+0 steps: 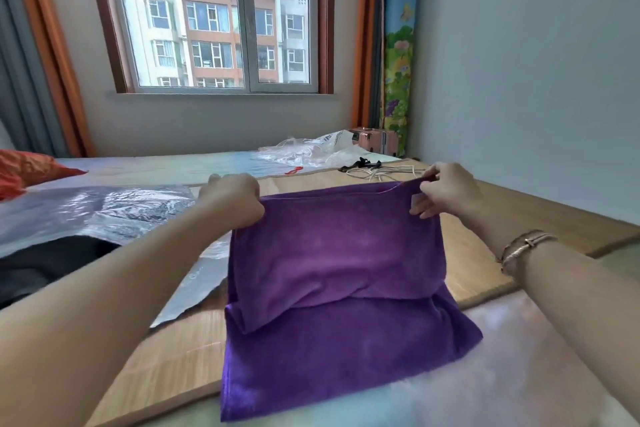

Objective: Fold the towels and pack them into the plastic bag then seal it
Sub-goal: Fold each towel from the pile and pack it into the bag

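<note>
My left hand (pixel 231 199) and right hand (pixel 446 192) each pinch a top corner of one purple towel (pixel 332 253); two clear bags, the near bag (pixel 104 208) partly hidden behind my arm.

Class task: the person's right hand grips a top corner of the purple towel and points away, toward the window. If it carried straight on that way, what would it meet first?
Probably the tangle of cords lying on the mat beyond the right hand; depth is uncertain.

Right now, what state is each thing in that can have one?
Purple terry towel: folded over, top edge lifted, lower part lying on the mat.
Left hand: grips the towel's left corner.
Right hand: pinches its right corner.
Large clear plastic bag: flat, unpacked.
Grey-framed window: closed.
</note>
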